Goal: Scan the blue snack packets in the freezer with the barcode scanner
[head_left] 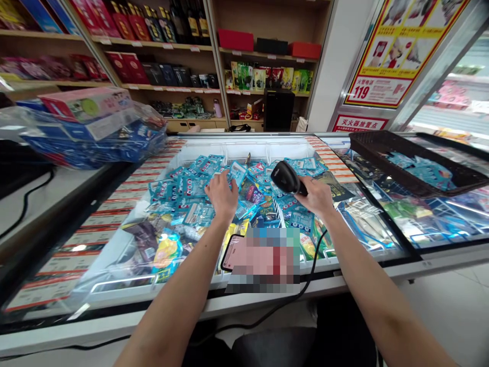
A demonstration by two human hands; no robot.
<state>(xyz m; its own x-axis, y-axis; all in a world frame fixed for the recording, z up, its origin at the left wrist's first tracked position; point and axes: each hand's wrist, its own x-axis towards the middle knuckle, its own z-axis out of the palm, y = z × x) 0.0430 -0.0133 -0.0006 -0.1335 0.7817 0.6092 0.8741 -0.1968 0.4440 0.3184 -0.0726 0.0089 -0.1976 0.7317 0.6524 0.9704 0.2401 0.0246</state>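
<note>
My right hand point(316, 196) is wrapped around the handle of a black barcode scanner point(286, 177), its head pointing left above the packets. A black cable runs from that side down over the front edge. My left hand point(222, 196) rests palm down with fingers apart on small blue packets point(191, 184); nothing shows in its grip. Close to its thumb lies a blue packet with a white label point(237, 172). Many similar packets are spread over the glass top of a chest freezer. A phone point(234, 253), partly blurred out, lies between my forearms at the front.
Through the glass, colourful bags point(167, 252) show inside the freezer. At right stands a dark brown basket point(469, 184) holding more blue packets. Plastic-wrapped boxes point(87, 120) are piled at left. Shelves with bottles and boxes point(236, 40) line the back, beside a black speaker-like box point(278, 109).
</note>
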